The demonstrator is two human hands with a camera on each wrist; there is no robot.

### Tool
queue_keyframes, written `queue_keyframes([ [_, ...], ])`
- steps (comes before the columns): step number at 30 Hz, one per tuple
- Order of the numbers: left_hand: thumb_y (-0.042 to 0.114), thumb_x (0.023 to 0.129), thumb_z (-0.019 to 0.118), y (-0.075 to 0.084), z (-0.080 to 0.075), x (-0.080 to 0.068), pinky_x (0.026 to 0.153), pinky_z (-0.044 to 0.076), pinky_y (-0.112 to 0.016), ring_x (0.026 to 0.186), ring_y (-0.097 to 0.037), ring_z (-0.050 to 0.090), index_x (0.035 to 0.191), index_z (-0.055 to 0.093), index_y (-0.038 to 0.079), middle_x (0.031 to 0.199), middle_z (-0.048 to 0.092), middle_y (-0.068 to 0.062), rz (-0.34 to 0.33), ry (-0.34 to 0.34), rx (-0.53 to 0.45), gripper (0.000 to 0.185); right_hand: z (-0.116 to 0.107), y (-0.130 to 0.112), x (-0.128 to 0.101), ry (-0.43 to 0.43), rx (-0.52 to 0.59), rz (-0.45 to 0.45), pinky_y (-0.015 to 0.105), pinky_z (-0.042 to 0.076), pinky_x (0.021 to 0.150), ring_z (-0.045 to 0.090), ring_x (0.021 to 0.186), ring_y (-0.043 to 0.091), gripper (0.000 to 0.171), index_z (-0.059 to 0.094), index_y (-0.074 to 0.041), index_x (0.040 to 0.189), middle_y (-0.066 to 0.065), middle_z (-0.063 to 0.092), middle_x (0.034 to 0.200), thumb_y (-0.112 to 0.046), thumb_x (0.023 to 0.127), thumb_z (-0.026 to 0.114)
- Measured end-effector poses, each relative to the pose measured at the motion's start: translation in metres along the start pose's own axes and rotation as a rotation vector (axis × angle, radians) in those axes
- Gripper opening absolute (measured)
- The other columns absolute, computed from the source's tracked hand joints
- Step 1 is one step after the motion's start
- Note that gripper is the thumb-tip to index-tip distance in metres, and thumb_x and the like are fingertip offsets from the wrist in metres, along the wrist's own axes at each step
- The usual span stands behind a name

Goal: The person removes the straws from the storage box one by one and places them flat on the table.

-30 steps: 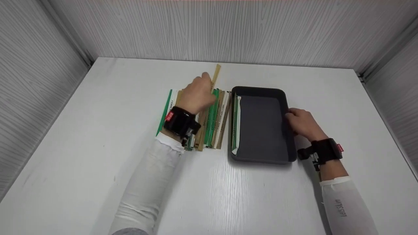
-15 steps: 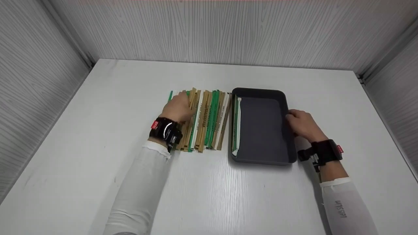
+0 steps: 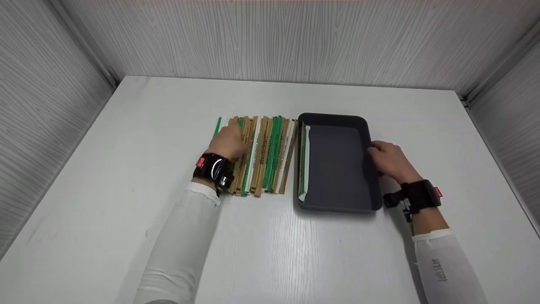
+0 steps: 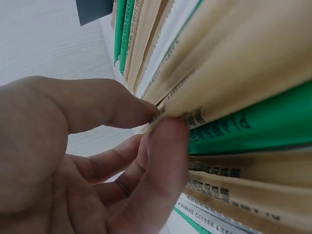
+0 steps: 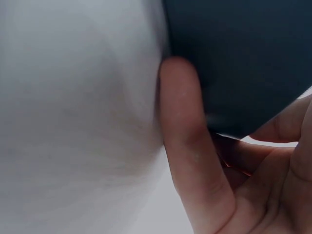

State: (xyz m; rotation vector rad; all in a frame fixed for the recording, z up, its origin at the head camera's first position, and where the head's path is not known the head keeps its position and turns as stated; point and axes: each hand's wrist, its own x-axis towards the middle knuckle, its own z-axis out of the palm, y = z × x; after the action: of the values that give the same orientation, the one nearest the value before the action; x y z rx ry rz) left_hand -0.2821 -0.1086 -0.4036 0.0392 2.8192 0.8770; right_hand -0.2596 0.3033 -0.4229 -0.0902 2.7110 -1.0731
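A row of long paper packets [image 3: 270, 154], brown, green and white, lies side by side on the white table. My left hand [image 3: 229, 141] rests on the left part of the row. In the left wrist view its thumb and forefinger [image 4: 161, 119] pinch the edge of a brown packet [image 4: 234, 73]. A dark tray [image 3: 333, 118] stands just right of the row, with a green and a white packet [image 3: 304, 160] along its left wall. My right hand [image 3: 384, 157] grips the tray's right rim, the thumb [image 5: 183, 122] pressed against the dark tray wall [image 5: 234, 58].
The white table [image 3: 270, 253] is boxed in by grey wood-grain walls [image 3: 270, 38] at the back and on both sides. Bare tabletop stretches in front of the packets and the tray and behind them.
My left hand has moved from the middle of the row, where a brown packet stuck out past the far end, to the left part. That packet no longer sticks out. The right hand has stayed.
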Motion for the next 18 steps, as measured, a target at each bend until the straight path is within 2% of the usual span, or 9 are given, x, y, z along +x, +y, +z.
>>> queue_keyframes([
  [2, 0.007, 0.098, 0.061, 0.000, 0.000, 0.000, 0.044, 0.049, -0.029, 0.050, -0.017, 0.056, 0.155, 0.032, -0.013, 0.063, 0.058, -0.005, 0.000, 0.003, 0.007, 0.067, 0.000, 0.000, 0.000, 0.001, 0.001, 0.001, 0.032, 0.057, 0.065, 0.061, 0.086, 0.027, 0.047, 0.055, 0.005, 0.141, 0.019, 0.059, 0.101, -0.024, 0.110, 0.036],
  [3, 0.005, 0.097, 0.061, 0.000, 0.000, 0.000, 0.045, 0.049, -0.030, 0.051, -0.018, 0.056, 0.150, 0.039, -0.013, 0.063, 0.057, -0.005, 0.001, 0.005, 0.006, 0.060, 0.000, -0.001, 0.000, 0.002, 0.003, 0.001, 0.032, 0.057, 0.065, 0.061, 0.086, 0.026, 0.047, 0.055, 0.005, 0.142, 0.019, 0.059, 0.102, -0.024, 0.110, 0.036],
  [5, 0.001, 0.095, 0.060, 0.000, 0.000, 0.000, 0.046, 0.049, -0.030, 0.054, -0.019, 0.057, 0.134, 0.055, -0.011, 0.065, 0.056, -0.005, 0.001, 0.003, 0.011, 0.041, 0.000, -0.001, 0.000, 0.001, 0.006, 0.004, 0.032, 0.057, 0.065, 0.061, 0.086, 0.026, 0.047, 0.054, 0.005, 0.143, 0.020, 0.060, 0.103, -0.023, 0.110, 0.036],
  [7, -0.001, 0.094, 0.059, 0.000, 0.000, -0.001, 0.047, 0.049, -0.031, 0.056, -0.020, 0.056, 0.116, 0.062, -0.008, 0.067, 0.055, -0.005, 0.004, 0.001, 0.016, 0.023, 0.000, -0.001, 0.000, -0.002, 0.012, 0.009, 0.032, 0.057, 0.065, 0.061, 0.088, 0.027, 0.048, 0.053, 0.005, 0.144, 0.021, 0.060, 0.106, -0.024, 0.110, 0.036],
  [8, -0.002, 0.094, 0.059, 0.000, 0.000, -0.001, 0.047, 0.049, -0.031, 0.057, -0.020, 0.056, 0.118, 0.063, -0.008, 0.068, 0.055, -0.006, 0.005, 0.003, 0.019, 0.025, 0.001, -0.002, 0.000, -0.004, 0.014, 0.010, 0.032, 0.057, 0.065, 0.061, 0.089, 0.027, 0.049, 0.052, 0.006, 0.146, 0.022, 0.060, 0.109, -0.024, 0.110, 0.036],
  [11, -0.003, 0.093, 0.057, 0.003, -0.001, -0.001, 0.049, 0.049, -0.033, 0.059, -0.021, 0.056, 0.102, 0.064, -0.005, 0.072, 0.058, -0.009, 0.013, 0.006, 0.025, 0.012, 0.001, -0.002, 0.000, -0.011, 0.019, 0.018, 0.032, 0.057, 0.066, 0.061, 0.092, 0.030, 0.050, 0.049, 0.006, 0.148, 0.025, 0.060, 0.114, -0.024, 0.110, 0.035],
  [13, -0.004, 0.094, 0.054, 0.008, -0.003, -0.003, 0.057, 0.054, -0.037, 0.072, -0.026, 0.063, 0.107, 0.065, -0.007, 0.089, 0.065, -0.018, 0.040, 0.017, 0.048, 0.018, 0.001, -0.002, 0.000, -0.016, 0.013, 0.019, 0.031, 0.058, 0.066, 0.063, 0.095, 0.032, 0.052, 0.046, 0.007, 0.150, 0.027, 0.061, 0.121, -0.025, 0.110, 0.034],
  [15, -0.002, 0.093, 0.055, 0.017, -0.005, -0.004, 0.060, 0.053, -0.038, 0.077, -0.028, 0.062, 0.101, 0.064, -0.005, 0.097, 0.065, -0.020, 0.069, 0.023, 0.069, 0.012, 0.001, -0.002, 0.000, -0.018, 0.010, 0.019, 0.031, 0.057, 0.066, 0.063, 0.098, 0.033, 0.053, 0.044, 0.007, 0.152, 0.029, 0.060, 0.126, -0.025, 0.111, 0.034],
  [18, -0.002, 0.092, 0.053, 0.037, -0.009, -0.007, 0.064, 0.051, -0.039, 0.078, -0.027, 0.057, 0.099, 0.061, -0.002, 0.095, 0.062, -0.017, 0.126, 0.042, 0.122, 0.010, 0.001, -0.002, 0.000, -0.018, 0.006, 0.020, 0.031, 0.057, 0.066, 0.064, 0.100, 0.034, 0.053, 0.042, 0.006, 0.153, 0.030, 0.060, 0.130, -0.025, 0.111, 0.034],
])
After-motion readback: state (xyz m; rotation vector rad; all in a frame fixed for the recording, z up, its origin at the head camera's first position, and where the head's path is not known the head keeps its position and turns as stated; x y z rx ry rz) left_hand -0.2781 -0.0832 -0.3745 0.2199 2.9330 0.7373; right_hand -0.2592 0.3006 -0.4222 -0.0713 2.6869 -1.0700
